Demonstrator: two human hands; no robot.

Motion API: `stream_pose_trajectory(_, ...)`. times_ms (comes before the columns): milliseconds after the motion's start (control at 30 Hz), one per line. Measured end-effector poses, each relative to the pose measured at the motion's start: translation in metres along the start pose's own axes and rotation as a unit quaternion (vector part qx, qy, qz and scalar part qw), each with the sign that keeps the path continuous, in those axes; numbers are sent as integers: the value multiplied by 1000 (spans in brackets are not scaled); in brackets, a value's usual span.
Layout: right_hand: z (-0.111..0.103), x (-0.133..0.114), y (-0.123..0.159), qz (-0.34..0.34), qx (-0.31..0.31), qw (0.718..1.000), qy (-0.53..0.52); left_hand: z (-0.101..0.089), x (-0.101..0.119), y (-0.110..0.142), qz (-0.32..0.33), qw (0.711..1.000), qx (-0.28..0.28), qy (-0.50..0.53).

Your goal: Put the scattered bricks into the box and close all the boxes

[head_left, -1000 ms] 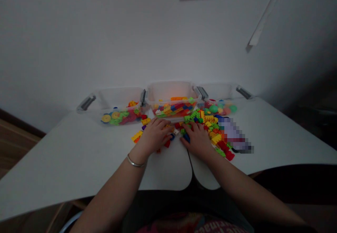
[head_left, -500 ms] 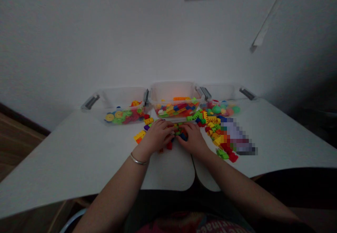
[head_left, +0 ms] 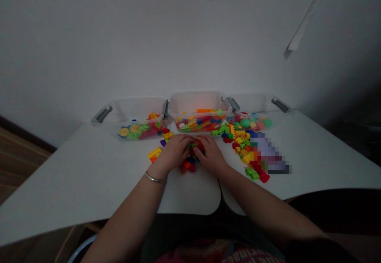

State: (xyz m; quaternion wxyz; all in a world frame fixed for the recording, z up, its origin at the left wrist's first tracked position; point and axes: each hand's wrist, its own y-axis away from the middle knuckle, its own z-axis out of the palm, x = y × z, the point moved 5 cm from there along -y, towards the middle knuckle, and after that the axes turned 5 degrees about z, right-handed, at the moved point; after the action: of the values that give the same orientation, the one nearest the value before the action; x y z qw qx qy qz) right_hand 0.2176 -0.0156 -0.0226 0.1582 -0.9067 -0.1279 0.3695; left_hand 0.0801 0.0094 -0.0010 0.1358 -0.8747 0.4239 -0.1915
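My left hand (head_left: 177, 151), with a silver bangle at the wrist, curves around the left side of a small heap of building blocks (head_left: 187, 166). Opposite it, my right hand (head_left: 212, 156) cups the heap from the right, and the fingertips of both hands meet at its far side. Red, green, blue and orange blocks show between the palms; others are hidden under the fingers. Just left of my left hand lie loose yellow and orange blocks (head_left: 154, 154). A long cluster of mixed blocks (head_left: 240, 142) stretches along the table to the right of my right hand.
Three clear plastic bins stand against the wall: a left bin (head_left: 131, 106) with wheel-like pieces, a middle bin (head_left: 193, 99) of blocks, and a right bin (head_left: 253, 101) with rounded pieces. A pixelated flat item (head_left: 269, 152) lies on the white table (head_left: 104, 175) at right.
Both hands have drawn closer together around the heap, my right hand shifting left. More red and orange blocks now show at its near side.
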Motion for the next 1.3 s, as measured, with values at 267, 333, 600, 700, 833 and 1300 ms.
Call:
stream_pose_trajectory(267,-43,15,22,-3,55,984,167,-1,-3,2,5,1000,2,-29)
stream_pose_trajectory(333,-57,22,33,44,80,959,269,-1,-3,2,13,1000,3,-25)
stream_pose_trajectory(600,-65,48,60,169,79,897,401,0,3,1,43,999,-8,-18)
stream_pose_trajectory(700,-60,53,54,158,73,911,374,0,2,1,43,999,-7,-13)
stream_pose_trajectory(833,-55,50,41,138,77,936,316,-2,0,2,50,999,4,-4)
stream_pose_trajectory(1300,-66,35,45,-12,130,971,200,-8,0,4,51,998,26,13)
